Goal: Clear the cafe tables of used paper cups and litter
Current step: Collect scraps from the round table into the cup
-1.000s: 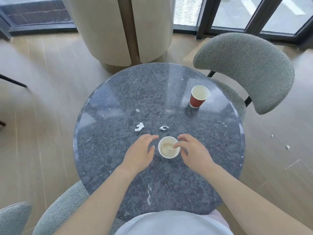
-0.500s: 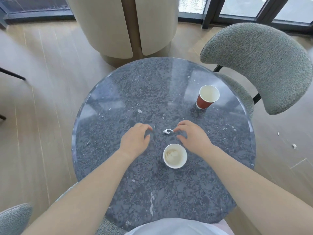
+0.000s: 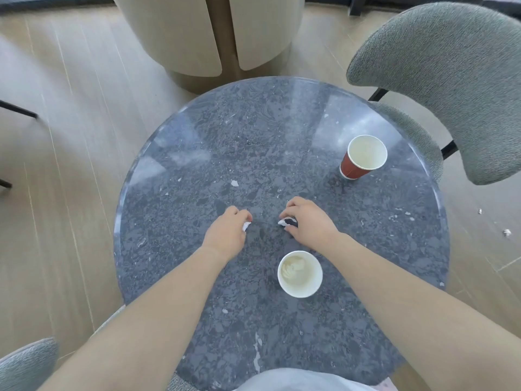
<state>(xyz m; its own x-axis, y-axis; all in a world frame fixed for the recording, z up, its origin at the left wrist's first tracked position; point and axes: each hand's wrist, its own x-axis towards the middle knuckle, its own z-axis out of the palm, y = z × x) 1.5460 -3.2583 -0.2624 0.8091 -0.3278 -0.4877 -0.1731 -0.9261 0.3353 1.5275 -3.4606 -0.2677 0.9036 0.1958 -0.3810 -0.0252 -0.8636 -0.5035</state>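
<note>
Round dark-grey marbled table (image 3: 197, 153), seen from above. I count two upright paper cups on it: a red cup (image 3: 363, 158) near the far right rim and a white cup (image 3: 300, 274) nearer me, with pale contents. Mid-table are the left scrap (image 3: 246, 226) and right scrap (image 3: 285, 221), both crumpled white paper. A smaller white fragment (image 3: 234, 182) lies beyond them. Pale crumbs (image 3: 400, 215) dot the right side. Wooden floor (image 3: 70, 165): two white bits (image 3: 507, 232) lie right of the table.

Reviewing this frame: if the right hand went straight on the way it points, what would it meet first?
Probably the small white scrap lying on the table, ahead-left of the right hand; depth is unclear.
</note>
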